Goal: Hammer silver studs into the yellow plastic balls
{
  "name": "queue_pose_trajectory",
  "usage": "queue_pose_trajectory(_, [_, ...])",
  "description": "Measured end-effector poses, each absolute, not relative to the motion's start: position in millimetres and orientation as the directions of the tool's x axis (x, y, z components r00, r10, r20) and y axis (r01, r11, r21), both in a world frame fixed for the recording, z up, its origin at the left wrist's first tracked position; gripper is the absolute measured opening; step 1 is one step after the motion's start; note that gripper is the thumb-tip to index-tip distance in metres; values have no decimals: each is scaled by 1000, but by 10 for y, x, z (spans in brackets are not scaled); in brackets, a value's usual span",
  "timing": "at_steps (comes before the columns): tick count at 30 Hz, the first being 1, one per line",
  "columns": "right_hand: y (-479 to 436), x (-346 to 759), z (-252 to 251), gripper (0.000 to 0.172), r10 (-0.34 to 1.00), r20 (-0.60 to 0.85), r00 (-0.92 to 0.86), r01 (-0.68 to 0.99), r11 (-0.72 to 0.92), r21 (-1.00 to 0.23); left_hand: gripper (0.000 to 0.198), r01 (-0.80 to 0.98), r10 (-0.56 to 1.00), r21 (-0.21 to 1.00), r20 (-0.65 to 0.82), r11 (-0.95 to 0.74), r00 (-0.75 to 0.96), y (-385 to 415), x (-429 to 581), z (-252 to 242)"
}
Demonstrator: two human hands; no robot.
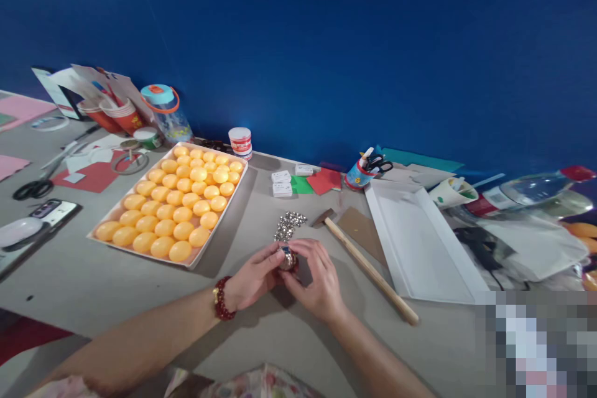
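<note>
My left hand [254,277] and my right hand [314,277] meet over the grey table, fingers pinched round a small ball [286,258] covered in shiny silver pieces. A red bead bracelet [221,298] circles my left wrist. Just beyond the hands lies a heap of small silver studs [289,224]. A wooden-handled hammer [366,266] rests to the right of my right hand. To the left stands a white tray [106,244] filled with several orange balls [180,199].
An empty white tray [420,242] lies at the right, beside a brown card [361,227]. A cup with scissors [361,174], a white jar [240,142], coloured paper, paper cups, a bottle, tape rolls, scissors [32,188] and a phone [51,211] crowd the table's back and left.
</note>
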State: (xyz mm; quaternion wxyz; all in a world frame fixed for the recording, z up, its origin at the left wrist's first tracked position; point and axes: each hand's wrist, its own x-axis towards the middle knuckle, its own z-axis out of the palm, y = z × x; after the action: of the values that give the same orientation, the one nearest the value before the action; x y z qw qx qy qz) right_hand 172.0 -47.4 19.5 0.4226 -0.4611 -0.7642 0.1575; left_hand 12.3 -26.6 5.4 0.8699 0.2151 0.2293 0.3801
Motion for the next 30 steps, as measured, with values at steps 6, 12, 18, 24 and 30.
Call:
queue_pose_trajectory(6, [-475, 1730, 197, 37, 871, 447, -205, 529, 483, -698, 25, -547, 699, 473, -243, 691, 673, -241, 107, 80])
queue_pose_trajectory(12, [-470, 1727, 171, 38, 845, 486, -222, 515, 525, -677, 26, -570, 740, 509, -230, 646, 633, -269, 104, 64])
queue_pose_trajectory(18, [-481, 1724, 156, 40, 859, 461, -222, 508, 505, -697, 24, -552, 738, 541, -213, 635, 640, -269, 114, 22])
queue_pose_trajectory(24, [-476, 1726, 147, 39, 861, 467, -200, 495, 501, -710, 33, -574, 757, 546, -188, 610, 625, -288, 139, 40])
queue_pose_trajectory(30, [-466, 1745, 109, 38, 856, 477, -200, 511, 506, -694, 28, -545, 749, 552, -249, 631, 614, -266, 120, 44])
